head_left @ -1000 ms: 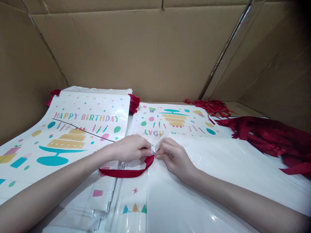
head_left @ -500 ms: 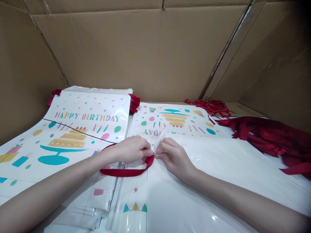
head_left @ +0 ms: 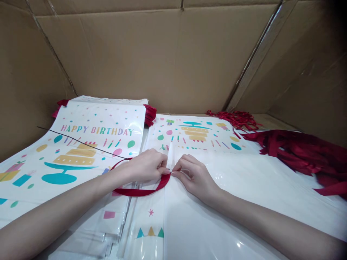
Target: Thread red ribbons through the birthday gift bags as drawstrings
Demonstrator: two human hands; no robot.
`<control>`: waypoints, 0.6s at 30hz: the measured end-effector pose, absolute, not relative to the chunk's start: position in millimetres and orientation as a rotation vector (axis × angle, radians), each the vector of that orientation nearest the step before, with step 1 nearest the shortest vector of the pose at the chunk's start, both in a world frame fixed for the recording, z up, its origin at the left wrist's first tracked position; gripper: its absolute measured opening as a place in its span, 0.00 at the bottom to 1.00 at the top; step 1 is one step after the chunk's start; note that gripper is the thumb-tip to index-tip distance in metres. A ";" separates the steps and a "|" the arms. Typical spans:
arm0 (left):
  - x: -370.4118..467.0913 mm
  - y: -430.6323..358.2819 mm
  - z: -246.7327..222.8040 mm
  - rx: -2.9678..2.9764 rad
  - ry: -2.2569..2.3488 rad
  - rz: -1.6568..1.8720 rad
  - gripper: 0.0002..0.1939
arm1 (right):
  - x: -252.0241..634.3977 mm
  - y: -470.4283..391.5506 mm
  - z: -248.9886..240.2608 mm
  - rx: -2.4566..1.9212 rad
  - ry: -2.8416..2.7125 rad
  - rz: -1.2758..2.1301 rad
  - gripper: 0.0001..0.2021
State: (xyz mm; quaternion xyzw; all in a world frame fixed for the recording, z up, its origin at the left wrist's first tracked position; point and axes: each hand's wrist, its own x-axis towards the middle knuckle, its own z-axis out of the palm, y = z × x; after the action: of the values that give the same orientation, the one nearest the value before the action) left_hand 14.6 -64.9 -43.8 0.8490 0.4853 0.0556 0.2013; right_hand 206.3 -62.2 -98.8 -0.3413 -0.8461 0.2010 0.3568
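The left hand [head_left: 150, 166] is pinching the red ribbon [head_left: 141, 192] in a narrow grip, while the ribbon is looping below and behind that wrist, over the gap between the left printed bags [head_left: 103, 117] and the blank white sheet [head_left: 217, 220]. The right hand [head_left: 196, 177] is bringing thumb and finger close together just beside the left fingertips; whether they are holding the ribbon's end or the sheet's edge, I cannot tell. A small white flap [head_left: 170, 156] is standing up between the hands, and a thin dark strand [head_left: 78, 141] is trailing leftward over the print from near the wrist. The step in hand is probably working the ribbon into the sheet's edge; the next move seems to be calling for a precise fingertip handover there, with the flap steadied and the loop lying untwisted.
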 end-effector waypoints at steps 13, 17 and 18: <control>14.8 -59.9 -49.6 2.548 1.395 0.168 0.12 | 205.5 -71.0 -89.5 -0.805 -2.347 0.351 0.12; 15.1 -60.0 -48.9 2.578 1.400 0.161 0.12 | 205.2 -73.6 -88.5 -0.804 -2.424 0.270 0.12; 15.0 -60.0 -48.8 2.575 1.399 0.156 0.12 | 205.2 -74.2 -88.4 -0.806 -2.434 0.256 0.12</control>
State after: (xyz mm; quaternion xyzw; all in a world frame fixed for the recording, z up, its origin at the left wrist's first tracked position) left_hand 15.0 -60.0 -48.8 0.8728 0.4742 0.0527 0.1031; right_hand 205.2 -74.2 -88.4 -0.3004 -0.9072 0.0953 0.2788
